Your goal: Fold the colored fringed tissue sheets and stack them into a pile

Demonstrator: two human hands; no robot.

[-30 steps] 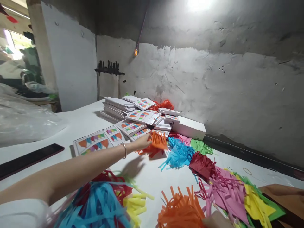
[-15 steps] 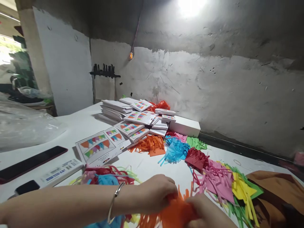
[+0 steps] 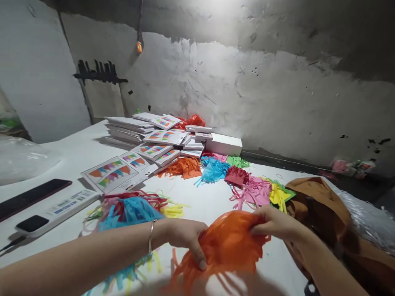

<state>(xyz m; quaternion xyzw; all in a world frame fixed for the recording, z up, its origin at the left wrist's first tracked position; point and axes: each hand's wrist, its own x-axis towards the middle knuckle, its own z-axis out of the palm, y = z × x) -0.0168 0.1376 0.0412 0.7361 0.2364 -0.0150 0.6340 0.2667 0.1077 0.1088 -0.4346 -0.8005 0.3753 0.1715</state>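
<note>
An orange tissue-paper fringe piece [image 3: 230, 242] is stretched between my two hands over the near part of the table, its cut strips hanging down and partly blurred. My left hand [image 3: 188, 238], with a silver bangle at the wrist, grips its left side, thumb on top. At the upper right corner, my right hand [image 3: 274, 222] pinches it between thumb and fingers. Left of my left hand lies a heap of fringes with a blue fringe [image 3: 132, 209] on top, partly behind my forearm. Beyond my hands, pink fringes [image 3: 254, 191] and a dark red fringe [image 3: 237, 176] lie on the table.
Printed cards [image 3: 114, 172] and stacked packets [image 3: 166, 136] stand toward the back, beside a white box [image 3: 224, 144]. A phone [image 3: 33, 197] and a white power bank [image 3: 68, 207] lie at left. Brown cloth [image 3: 321, 205] fills the right side, near clear plastic [image 3: 367, 218].
The orange fringe, bunched between my hands before, is now spread wider. My hands have moved apart, the right one to the right and up. The view has turned right and down.
</note>
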